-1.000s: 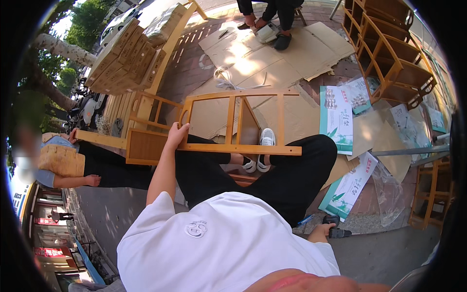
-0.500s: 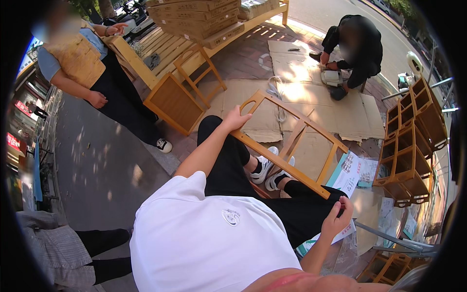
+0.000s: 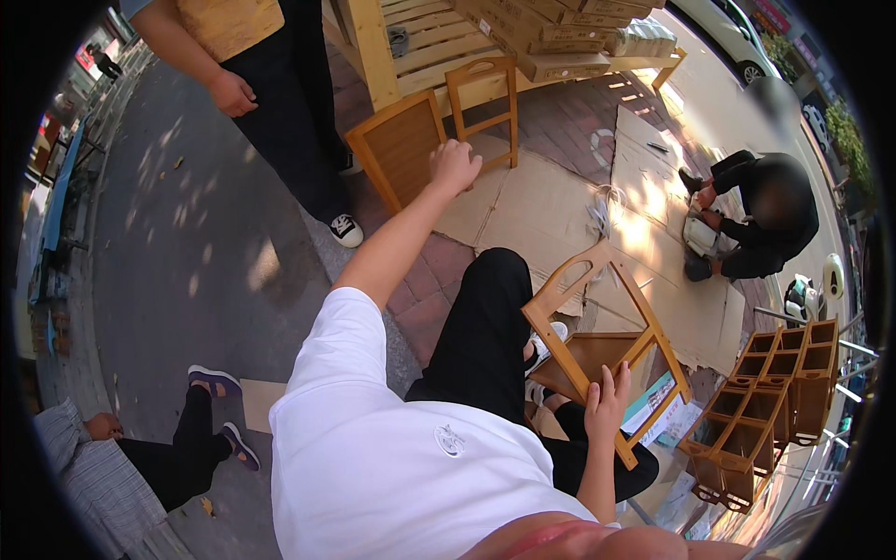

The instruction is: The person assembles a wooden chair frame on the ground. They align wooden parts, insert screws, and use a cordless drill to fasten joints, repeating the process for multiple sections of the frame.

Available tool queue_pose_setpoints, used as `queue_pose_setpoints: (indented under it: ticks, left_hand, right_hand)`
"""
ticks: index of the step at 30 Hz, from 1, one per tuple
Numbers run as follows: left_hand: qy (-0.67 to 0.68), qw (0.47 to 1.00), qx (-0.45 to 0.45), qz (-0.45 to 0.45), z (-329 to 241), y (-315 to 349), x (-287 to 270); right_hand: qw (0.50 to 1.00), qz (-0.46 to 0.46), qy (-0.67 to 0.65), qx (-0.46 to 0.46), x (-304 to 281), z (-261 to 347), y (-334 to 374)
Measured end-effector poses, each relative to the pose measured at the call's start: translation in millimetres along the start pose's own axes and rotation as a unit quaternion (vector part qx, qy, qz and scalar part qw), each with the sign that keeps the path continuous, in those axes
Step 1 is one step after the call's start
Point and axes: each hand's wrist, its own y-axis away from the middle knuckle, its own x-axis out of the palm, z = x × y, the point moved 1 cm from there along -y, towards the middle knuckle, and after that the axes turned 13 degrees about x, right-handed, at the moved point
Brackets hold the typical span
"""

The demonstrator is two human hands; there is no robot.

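Observation:
A wooden frame with a handle slot (image 3: pixel 644 341) stands tilted over my legs, its side rail near my right knee. My right hand (image 3: pixel 607 406) lies against that rail with its fingers stretched and apart. Below the frame a brown wooden panel (image 3: pixel 590 353) shows in part. My left arm is stretched forward, and my left hand (image 3: pixel 455 170) is over the right edge of a wooden panel (image 3: pixel 397 145) leaning by the bench. Its fingers are curled; whether they touch the panel is hidden. Just beyond stands a second slotted wooden frame (image 3: pixel 485 121).
A slatted wooden bench (image 3: pixel 425 47) carries stacked cardboard boxes (image 3: pixel 551 37). One person stands at left (image 3: pixel 289 103); another crouches at right on flattened cardboard (image 3: pixel 644 168). Assembled wooden shelf units (image 3: pixel 761 411) stand at right. A third person's legs (image 3: pixel 187 457) are at lower left.
My left hand has let go of the frame and moved to the leaning panel. My right hand has come onto the frame, which is now tilted more upright and farther right.

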Motion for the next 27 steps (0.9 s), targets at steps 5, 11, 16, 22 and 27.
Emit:
queue_pose_setpoints:
  ticks: [5, 11, 16, 22, 27]
  left_hand:
    - [-0.24, 0.951, -0.188, 0.043, 160, -42, -40]
    - [-0.307, 0.943, -0.13, -0.012, 174, -45, -21]
    - [-0.299, 0.949, -0.099, -0.022, 144, -43, -22]
    - [-0.13, 0.982, -0.01, 0.137, 93, 4, -18]
    - [-0.061, 0.968, 0.101, 0.22, 28, 46, -13]
  right_hand:
    - [1.0, -0.005, 0.008, 0.0, 4, 10, -12]
    - [1.0, -0.005, 0.013, 0.003, 5, 19, -19]
    - [1.0, -0.01, 0.02, -0.001, 5, 17, -18]
    - [0.991, -0.035, -0.082, 0.098, -1, 4, -16]
    - [0.902, 0.103, -0.292, 0.299, 6, -31, -70]
